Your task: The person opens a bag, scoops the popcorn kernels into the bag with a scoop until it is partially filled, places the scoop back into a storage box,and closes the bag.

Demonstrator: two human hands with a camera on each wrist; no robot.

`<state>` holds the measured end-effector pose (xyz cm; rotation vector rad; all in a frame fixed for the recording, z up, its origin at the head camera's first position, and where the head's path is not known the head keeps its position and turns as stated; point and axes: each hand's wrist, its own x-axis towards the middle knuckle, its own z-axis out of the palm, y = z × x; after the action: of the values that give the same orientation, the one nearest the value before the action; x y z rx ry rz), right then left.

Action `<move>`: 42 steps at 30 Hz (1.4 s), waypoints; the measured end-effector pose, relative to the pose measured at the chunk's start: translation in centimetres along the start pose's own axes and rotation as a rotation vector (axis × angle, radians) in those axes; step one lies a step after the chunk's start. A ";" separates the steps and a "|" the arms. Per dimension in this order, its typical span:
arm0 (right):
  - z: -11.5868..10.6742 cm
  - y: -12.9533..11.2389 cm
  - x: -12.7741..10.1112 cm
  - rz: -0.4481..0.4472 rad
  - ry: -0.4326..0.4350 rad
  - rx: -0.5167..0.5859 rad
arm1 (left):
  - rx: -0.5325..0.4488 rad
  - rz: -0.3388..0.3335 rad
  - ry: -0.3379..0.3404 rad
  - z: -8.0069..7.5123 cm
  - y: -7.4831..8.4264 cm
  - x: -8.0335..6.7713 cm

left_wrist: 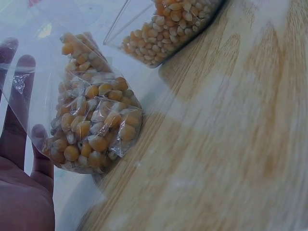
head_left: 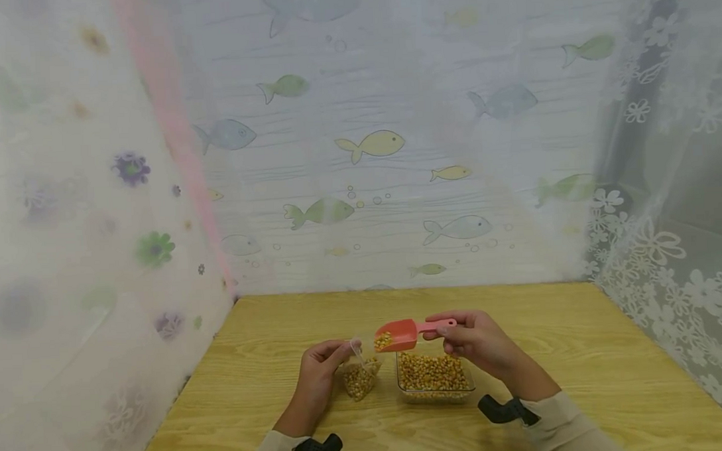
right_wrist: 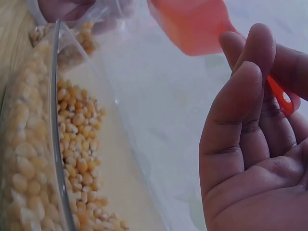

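Note:
My right hand (head_left: 483, 344) grips the handle of a small red scoop (head_left: 404, 331), fingers curled round it. Corn kernels (head_left: 383, 340) lie in the scoop, whose mouth points left toward a clear plastic bag (head_left: 360, 379). That bag is partly filled with kernels, and my left hand (head_left: 318, 373) pinches its top edge between thumb and fingers. In the left wrist view the bag (left_wrist: 91, 120) hangs beside the straighter fingers, its bottom close over the table. Below the scoop stands a clear rectangular container (head_left: 435, 397) of corn kernels, also large in the right wrist view.
The wooden table (head_left: 269, 321) reaches back to a curtain (head_left: 371, 185) printed with fish. A flowered sheet (head_left: 87, 261) hangs at the left, and a lace-patterned one (head_left: 666, 254) at the right. Black wrist mounts (head_left: 505, 409) sit at both cuffs.

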<state>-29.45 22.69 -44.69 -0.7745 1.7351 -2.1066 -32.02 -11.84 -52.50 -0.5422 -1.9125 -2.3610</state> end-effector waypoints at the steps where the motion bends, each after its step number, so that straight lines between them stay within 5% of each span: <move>1: 0.1 0.0 0.1 0.001 0.002 -0.005 | 0.005 0.001 -0.001 0.0 0.0 0.0; 8: 1.2 -0.7 0.7 0.045 0.048 -0.063 | 0.008 0.009 0.008 0.2 0.1 0.0; 17: 2.4 -1.9 1.6 0.051 0.120 -0.280 | -0.004 -0.005 0.020 0.1 0.1 -0.1; 42: 4.2 -4.2 2.7 0.028 0.110 -0.550 | -0.021 -0.009 0.026 0.2 0.2 -0.1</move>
<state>-28.76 18.77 -39.49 -0.7679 2.4119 -1.6862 -31.81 -11.72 -52.33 -0.5030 -1.8862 -2.3839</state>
